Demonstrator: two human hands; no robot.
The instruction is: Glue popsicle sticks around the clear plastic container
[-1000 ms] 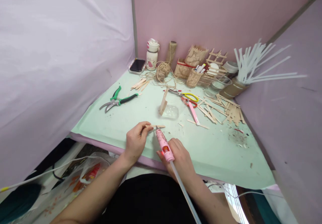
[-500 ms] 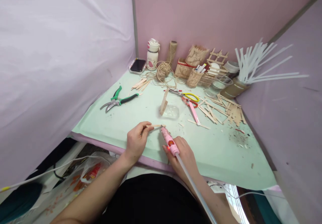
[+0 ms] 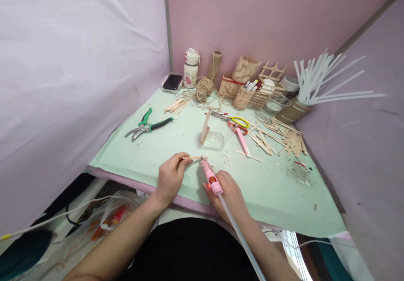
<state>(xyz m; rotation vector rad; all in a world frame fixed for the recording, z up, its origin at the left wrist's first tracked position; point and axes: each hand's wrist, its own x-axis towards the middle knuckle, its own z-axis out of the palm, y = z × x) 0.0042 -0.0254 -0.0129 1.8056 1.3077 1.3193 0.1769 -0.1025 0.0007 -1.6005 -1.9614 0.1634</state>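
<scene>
My left hand (image 3: pixel 171 175) pinches a short wooden craft stick (image 3: pixel 197 158) by its left end and holds it level just above the green table (image 3: pixel 151 154). My right hand (image 3: pixel 229 192) grips a pink glue gun (image 3: pixel 210 176) with a long clear glue rod (image 3: pixel 240 239) sticking out behind. The gun's nozzle touches the stick near its right end.
Beyond the hands a small stick piece (image 3: pixel 205 128) leans on a clear plastic cup (image 3: pixel 214 140). Green-handled pliers (image 3: pixel 148 125) lie at left, scissors (image 3: pixel 232 120) and loose craft sticks (image 3: pixel 277 137) at right. A phone (image 3: pixel 172 82), a bottle (image 3: pixel 191 68), twine (image 3: pixel 204 88) and baskets line the back wall.
The glue gun's nozzle has slid right along the stick, from near its middle towards its right end, and my right hand has shifted slightly right. My left hand stays put.
</scene>
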